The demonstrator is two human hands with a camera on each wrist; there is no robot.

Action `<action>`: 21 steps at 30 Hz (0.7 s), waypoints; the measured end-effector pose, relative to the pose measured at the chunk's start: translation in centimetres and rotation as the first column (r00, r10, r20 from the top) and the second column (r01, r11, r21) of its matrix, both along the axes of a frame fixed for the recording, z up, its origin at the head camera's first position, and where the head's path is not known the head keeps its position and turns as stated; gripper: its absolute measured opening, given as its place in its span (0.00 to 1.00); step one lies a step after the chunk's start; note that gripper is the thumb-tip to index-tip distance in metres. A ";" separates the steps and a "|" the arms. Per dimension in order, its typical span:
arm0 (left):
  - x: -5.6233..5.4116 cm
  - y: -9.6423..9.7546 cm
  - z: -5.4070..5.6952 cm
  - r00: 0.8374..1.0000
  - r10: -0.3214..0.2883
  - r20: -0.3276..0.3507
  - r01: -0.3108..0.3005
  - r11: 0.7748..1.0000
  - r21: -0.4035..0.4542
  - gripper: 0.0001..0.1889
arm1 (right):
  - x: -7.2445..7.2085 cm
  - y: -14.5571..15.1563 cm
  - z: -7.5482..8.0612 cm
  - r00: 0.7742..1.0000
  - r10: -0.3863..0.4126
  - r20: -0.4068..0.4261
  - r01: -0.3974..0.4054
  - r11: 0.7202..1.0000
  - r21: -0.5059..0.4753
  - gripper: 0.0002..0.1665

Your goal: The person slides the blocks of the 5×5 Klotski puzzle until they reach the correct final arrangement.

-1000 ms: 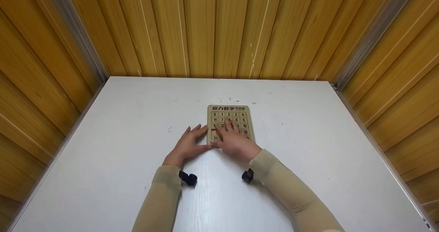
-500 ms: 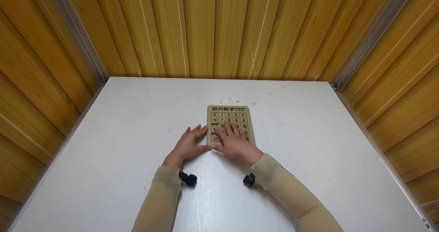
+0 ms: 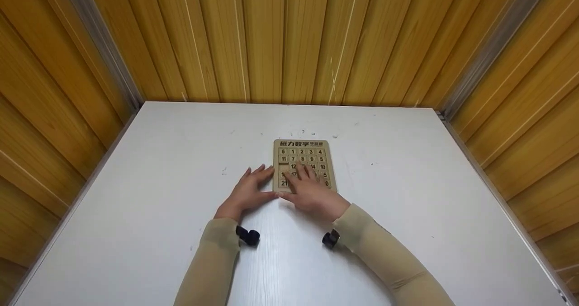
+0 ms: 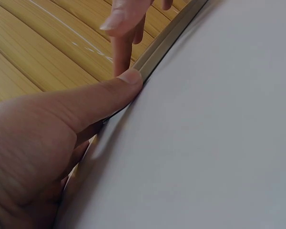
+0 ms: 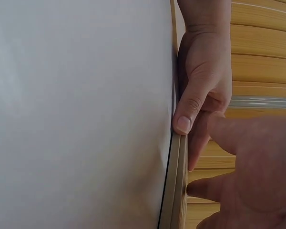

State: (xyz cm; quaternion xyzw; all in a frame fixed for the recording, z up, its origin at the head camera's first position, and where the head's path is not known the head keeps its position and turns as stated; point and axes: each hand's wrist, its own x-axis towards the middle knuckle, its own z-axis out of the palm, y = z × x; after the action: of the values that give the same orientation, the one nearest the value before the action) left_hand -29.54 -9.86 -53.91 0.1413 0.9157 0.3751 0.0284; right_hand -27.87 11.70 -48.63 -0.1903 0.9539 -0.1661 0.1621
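Observation:
A wooden number sliding puzzle (image 3: 301, 143) lies flat on the white table in the head view, its rows of numbered tiles partly hidden by my right hand. At its near left corner my left hand (image 3: 246, 190) holds the frame, thumb on the near edge and fingers along the left side. My right hand (image 3: 312, 193) is spread over the lower rows, index fingertip touching a tile in the left column. Just above that tile is a bare slot (image 3: 283, 166). In the left wrist view, my left thumb (image 4: 105, 98) presses the puzzle's edge (image 4: 167, 40).
The white table (image 3: 172, 152) extends around the puzzle on all sides, with small dark marks beyond its far edge. Yellow wood-look panels (image 3: 262, 39) stand behind and at both sides. A small black camera is strapped at each wrist.
My right index finger has slid one left-column tile toward me, so the bare slot is now above it instead of below. The right hand shifted slightly nearer; the left hand stayed put.

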 end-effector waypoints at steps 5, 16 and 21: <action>0.1 -0.1 0.0 1.000 -0.004 0.003 0.004 1.000 0.007 0.43 | -1.3 -0.4 0.1 0.999 -0.043 -0.019 0.042 0.999 -0.027 0.48; 0.1 0.0 -0.1 0.999 0.004 0.033 -0.005 1.000 0.008 0.43 | -4.6 -1.2 -1.1 0.993 -0.099 -0.067 0.101 0.995 0.026 0.48; 0.0 0.0 -0.1 1.000 -0.003 0.017 0.003 1.000 0.000 0.43 | -4.1 -1.0 -1.2 0.994 -0.084 -0.069 0.087 0.995 0.041 0.47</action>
State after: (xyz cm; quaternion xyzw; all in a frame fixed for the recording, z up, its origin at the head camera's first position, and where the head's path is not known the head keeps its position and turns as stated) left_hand -29.50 -9.89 -53.97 0.1397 0.9151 0.3764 0.0366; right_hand -31.98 10.70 -49.81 -0.1511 0.9695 -0.1454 0.1266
